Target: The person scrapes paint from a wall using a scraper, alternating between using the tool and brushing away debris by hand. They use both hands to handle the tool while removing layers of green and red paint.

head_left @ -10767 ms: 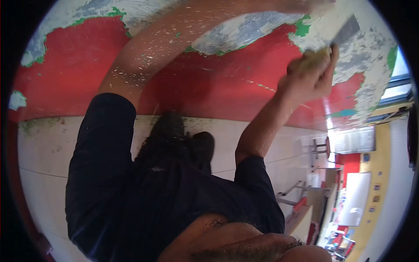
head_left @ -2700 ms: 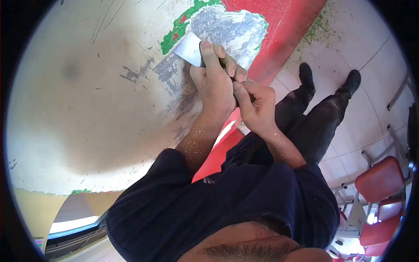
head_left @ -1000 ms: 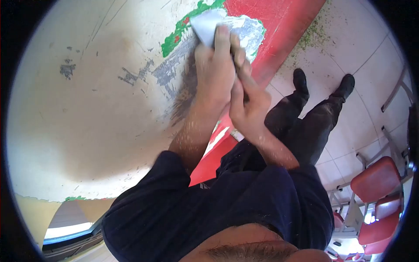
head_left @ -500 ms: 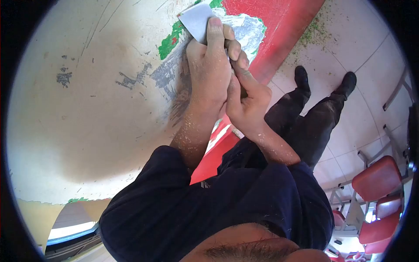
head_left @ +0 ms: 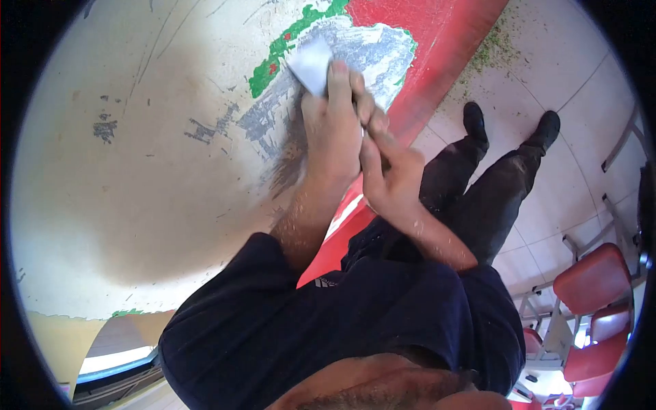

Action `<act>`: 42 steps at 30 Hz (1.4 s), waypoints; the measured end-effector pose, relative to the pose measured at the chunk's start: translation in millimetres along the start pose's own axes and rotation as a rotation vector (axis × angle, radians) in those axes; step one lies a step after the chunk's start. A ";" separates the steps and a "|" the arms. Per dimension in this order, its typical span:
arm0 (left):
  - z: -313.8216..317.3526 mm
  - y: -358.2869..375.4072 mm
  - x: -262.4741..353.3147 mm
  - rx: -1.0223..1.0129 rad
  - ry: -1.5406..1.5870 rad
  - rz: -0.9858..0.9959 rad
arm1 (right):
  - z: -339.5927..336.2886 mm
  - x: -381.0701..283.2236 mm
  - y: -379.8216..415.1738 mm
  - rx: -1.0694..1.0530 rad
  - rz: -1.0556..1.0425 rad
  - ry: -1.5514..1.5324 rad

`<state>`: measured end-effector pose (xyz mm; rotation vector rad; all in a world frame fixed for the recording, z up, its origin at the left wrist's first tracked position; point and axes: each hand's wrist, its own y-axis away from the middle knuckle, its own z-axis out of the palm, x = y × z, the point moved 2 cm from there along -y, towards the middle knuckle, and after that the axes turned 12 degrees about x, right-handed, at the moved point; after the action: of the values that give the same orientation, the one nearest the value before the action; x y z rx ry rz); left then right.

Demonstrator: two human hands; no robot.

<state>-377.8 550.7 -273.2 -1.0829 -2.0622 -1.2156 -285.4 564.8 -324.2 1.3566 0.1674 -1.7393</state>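
Note:
My left hand is closed round a flat, pale scraper, its thumb pressed along the tool near the blade. Close against it, my right hand has its fingers curled at the tool's lower end, where the handle is mostly hidden. The blade lies over a bare grey patch with green paint along its edge. Cream paint covers the surface to the left, and a red band runs along the right. Light flakes stick to both forearms.
Paint flakes are scattered on the tiled floor beyond the red edge. My legs and dark shoes are beside the surface. Red chairs with metal frames stand at the lower right. An opening shows at the lower left.
Both hands and the scraper have moved down in the view, towards my body, uncovering more of the grey patch and green edge. The grip looks the same.

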 end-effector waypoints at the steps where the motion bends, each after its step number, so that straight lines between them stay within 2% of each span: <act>1: 8.8 -4.7 10.7 -0.013 0.003 0.042 | 3.4 -6.3 -13.6 -0.010 0.001 0.011; 4: 11.8 -5.4 20.7 -0.046 -0.002 0.082 | 6.8 -10.0 -20.8 0.030 -0.091 0.025; 6: -2.1 0.2 1.5 -0.048 -0.033 0.031 | -1.1 -4.1 2.8 0.056 -0.103 0.033; 8: -8.1 4.1 -10.0 -0.009 -0.034 -0.027 | -0.4 1.0 8.0 0.040 -0.057 0.052; 10: 3.0 2.8 6.8 -0.033 0.024 0.035 | -1.7 -8.2 -10.5 -0.062 -0.087 0.174; 12: 9.6 0.2 18.9 -0.040 0.056 0.115 | -0.9 -8.5 -14.4 -0.095 -0.146 0.159; 16: -15.1 11.4 -7.8 -0.017 -0.003 -0.019 | 1.2 -1.9 14.3 0.016 -0.081 -0.023; 17: -16.7 10.0 -8.6 -0.011 -0.005 0.025 | 0.5 -1.7 14.5 -0.019 -0.126 0.058; 21: 7.5 3.4 30.0 -0.022 0.035 0.137 | 14.2 -14.1 -16.4 0.010 -0.244 0.055; 24: -12.5 10.8 0.2 -0.042 -0.002 -0.004 | 0.4 -4.5 12.8 -0.033 -0.085 0.022; 25: -14.4 12.1 -7.1 -0.027 0.008 -0.019 | 2.3 -3.0 18.0 0.011 -0.059 0.000; 29: 9.3 3.9 19.1 0.019 0.031 0.122 | 7.7 -9.4 -13.7 -0.005 -0.139 0.032; 32: -0.2 6.4 10.7 -0.026 -0.003 0.059 | 1.9 -4.7 -2.2 -0.030 -0.142 0.009; 33: -4.2 11.1 -1.8 0.012 0.001 -0.024 | -2.2 -2.3 8.9 0.009 -0.070 -0.027; 36: -4.5 8.0 -7.9 0.037 -0.002 0.034 | -3.1 4.4 8.7 -0.014 -0.038 0.032; 40: 10.1 4.4 13.2 0.032 0.047 0.096 | 0.5 -3.4 -12.7 -0.048 -0.078 0.057; 42: 1.5 8.3 3.9 0.035 0.019 0.062 | -1.5 -7.5 -3.7 -0.039 -0.079 0.034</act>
<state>-373.1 555.8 -267.1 -1.1070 -2.0130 -1.1514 -286.9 572.1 -320.0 1.3678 0.2758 -1.7705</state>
